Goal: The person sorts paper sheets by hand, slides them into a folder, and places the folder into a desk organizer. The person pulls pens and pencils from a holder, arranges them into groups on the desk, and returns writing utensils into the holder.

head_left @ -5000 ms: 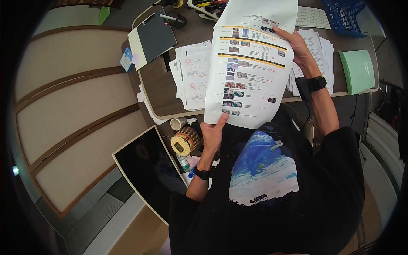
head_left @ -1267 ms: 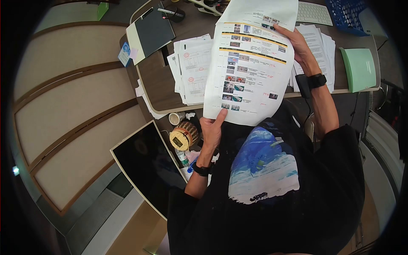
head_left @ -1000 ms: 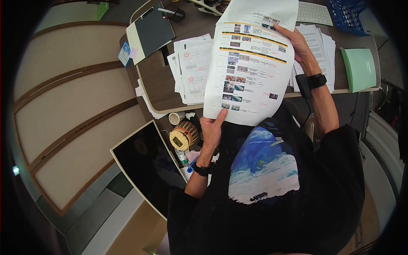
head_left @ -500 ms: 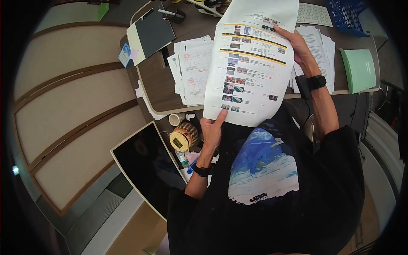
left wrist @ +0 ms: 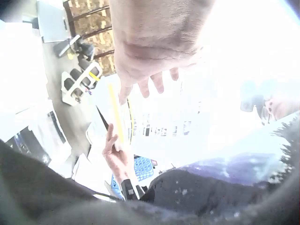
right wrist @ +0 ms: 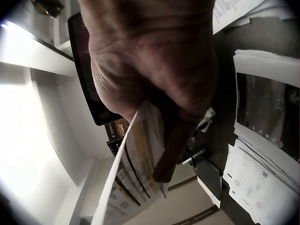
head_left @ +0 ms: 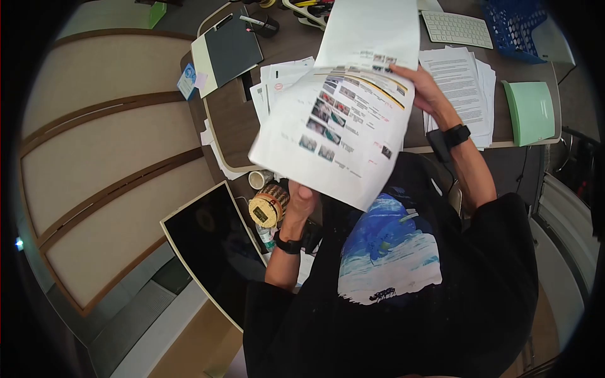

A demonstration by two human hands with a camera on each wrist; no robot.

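Printed sheets of paper [head_left: 296,126], bearing small photos and yellow-black bands, hang over the desk's front edge, bent across the middle. At their right edge my right hand [head_left: 421,88] pinches them, thumb on the printed face. The right wrist view shows the paper edge [right wrist: 115,176] between thumb and fingers of that hand [right wrist: 150,65]. My left hand [head_left: 302,200] is at the lower edge, partly hidden by the paper. In the left wrist view its fingers [left wrist: 157,83] extend loosely beside the sheet.
Stacks of printed pages [head_left: 457,88] lie on the desk, with a keyboard [head_left: 457,29], blue basket [head_left: 513,31] and green folder [head_left: 530,113] at right. A notebook [head_left: 232,47] and pen cup [head_left: 267,26] stand at left. Below are a woven container [head_left: 266,210] and dark monitor [head_left: 217,252].
The sheets' lower part has swung left and bent upward, covering part of the left-hand page stack. My left hand has moved down, its thumb off the printed face. The right hand has shifted left and down.
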